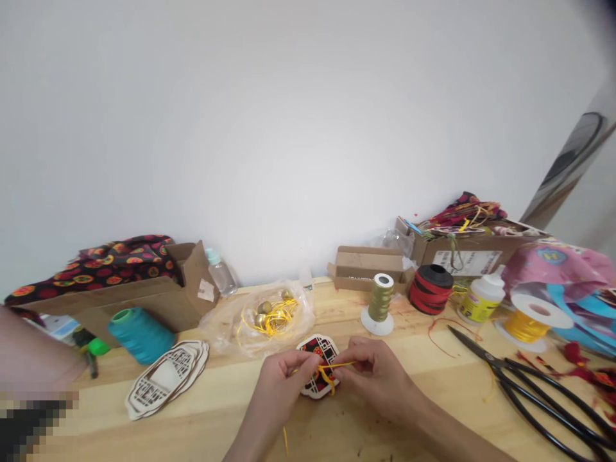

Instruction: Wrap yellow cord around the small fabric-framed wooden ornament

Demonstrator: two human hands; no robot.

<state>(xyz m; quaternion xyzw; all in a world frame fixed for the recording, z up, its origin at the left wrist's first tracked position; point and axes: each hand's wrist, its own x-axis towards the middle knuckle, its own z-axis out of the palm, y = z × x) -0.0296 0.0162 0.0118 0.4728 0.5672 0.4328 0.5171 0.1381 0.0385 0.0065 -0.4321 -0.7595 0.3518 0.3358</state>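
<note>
A small wooden ornament (318, 385) with fretwork edges and a dark, red-patterned cloth centre lies on the table between my hands. Yellow cord (329, 381) crosses over it. My left hand (287, 384) pinches the cord between thumb and forefinger at the ornament's left side. On the right, my right hand (370, 375) pinches another stretch of the same cord, its end sticking out past the fingers. The cord runs fairly taut between the two pinches, with a loop hanging over the ornament. My fingers partly cover the ornament's edges.
Fretwork wooden pieces (163, 384) and a teal thread cone (140, 335) lie left. A plastic bag (226, 330) holds bells and yellow cord. Rightward are an olive spool (381, 301), red ribbon roll (430, 290), glue bottle (481, 300), yellow spool (528, 323) and large scissors (505, 367).
</note>
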